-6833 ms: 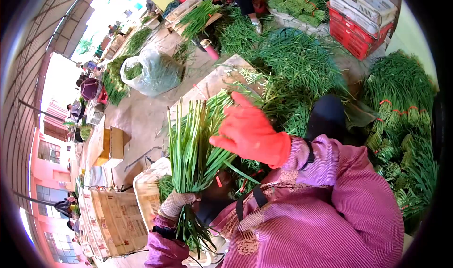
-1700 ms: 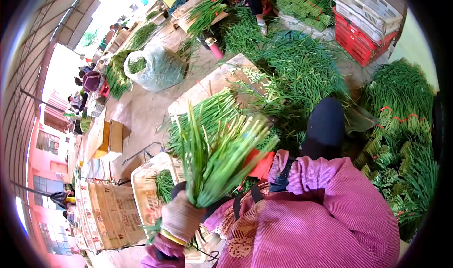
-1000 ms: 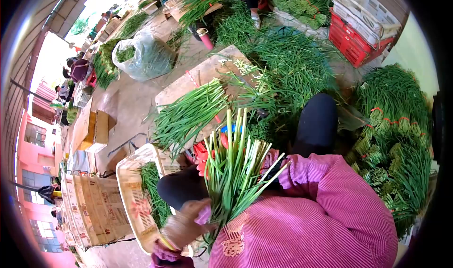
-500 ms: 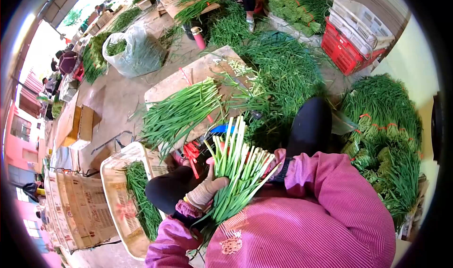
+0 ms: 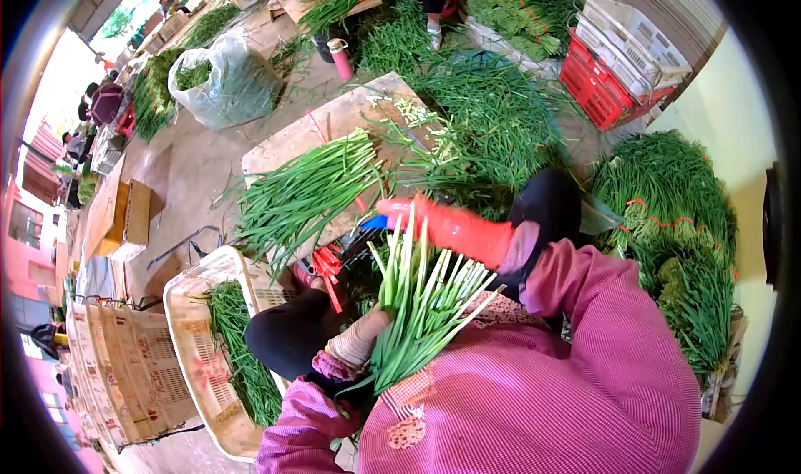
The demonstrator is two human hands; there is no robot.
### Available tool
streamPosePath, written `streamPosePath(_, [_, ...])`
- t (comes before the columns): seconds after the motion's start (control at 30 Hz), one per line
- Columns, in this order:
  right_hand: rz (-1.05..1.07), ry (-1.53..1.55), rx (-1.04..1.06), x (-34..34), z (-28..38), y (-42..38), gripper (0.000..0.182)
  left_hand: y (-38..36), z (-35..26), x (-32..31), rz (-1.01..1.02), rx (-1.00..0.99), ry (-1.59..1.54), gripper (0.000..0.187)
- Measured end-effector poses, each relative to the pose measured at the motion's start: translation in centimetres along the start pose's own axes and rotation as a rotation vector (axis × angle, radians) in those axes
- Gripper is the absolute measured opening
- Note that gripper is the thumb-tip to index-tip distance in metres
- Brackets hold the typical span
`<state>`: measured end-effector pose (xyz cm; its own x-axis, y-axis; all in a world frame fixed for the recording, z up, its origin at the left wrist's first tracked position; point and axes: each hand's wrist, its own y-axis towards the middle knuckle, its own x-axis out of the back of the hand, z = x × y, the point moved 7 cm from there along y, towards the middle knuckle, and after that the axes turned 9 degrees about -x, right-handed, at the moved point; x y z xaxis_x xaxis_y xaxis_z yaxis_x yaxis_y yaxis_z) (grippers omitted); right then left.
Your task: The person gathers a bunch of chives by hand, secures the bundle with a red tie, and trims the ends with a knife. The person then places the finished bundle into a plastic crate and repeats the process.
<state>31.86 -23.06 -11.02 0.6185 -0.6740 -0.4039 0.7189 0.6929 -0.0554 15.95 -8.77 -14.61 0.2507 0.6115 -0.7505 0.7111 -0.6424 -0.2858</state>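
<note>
My left hand (image 5: 360, 339), in a pale glove, is closed around a bunch of green stalks (image 5: 421, 311) in front of my chest, white ends pointing up. My right hand (image 5: 446, 228), in a red-orange glove, reaches across just above the white ends, its fingers pointing left and pressed together; whether they hold anything is hidden. Beyond, a pile of leafy stalks (image 5: 313, 186) lies over a red strip on the wooden board (image 5: 279, 144). A bundle of red ties (image 5: 326, 264) hangs by the board's near edge, left of a blue object (image 5: 375, 222).
A white crate (image 5: 193, 340) with greens stands at the left. Loose greens (image 5: 501, 115) lie behind the board. Tied bundles (image 5: 667, 215) are heaped at the right, below a red crate (image 5: 588, 82). A plastic bag (image 5: 225, 86), a pink bottle (image 5: 340, 59) and other people are farther back.
My right hand, hidden behind the stalks before, has come up into view above their white ends. My left hand keeps its grip. The surroundings have shifted slightly left in view.
</note>
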Motion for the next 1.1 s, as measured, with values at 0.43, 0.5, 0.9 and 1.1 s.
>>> streamPosePath(0.43, [0.002, -0.345, -0.036, -3.3, 0.7, -1.0, 0.051, -0.5, 0.8, 4.0, -0.229, 0.007, 0.164, 0.07])
streamPosePath(0.5, [-0.189, -0.292, 0.06, -1.5, 1.5, -1.1, 0.033, -0.9, 0.7, 3.0, -0.276, -0.063, -0.033, 0.052])
streamPosePath(0.9, [-0.077, -1.507, 0.315, -7.7, 0.4, -4.5, 0.021, -2.8, 0.8, 5.0, -0.548, -0.081, -0.119, 0.04])
streamPosePath(1.1, [-0.232, -1.445, 0.43, -8.1, 1.7, -4.1, 0.019, -2.3, 1.2, 4.8, -0.431, -0.117, -0.18, 0.055])
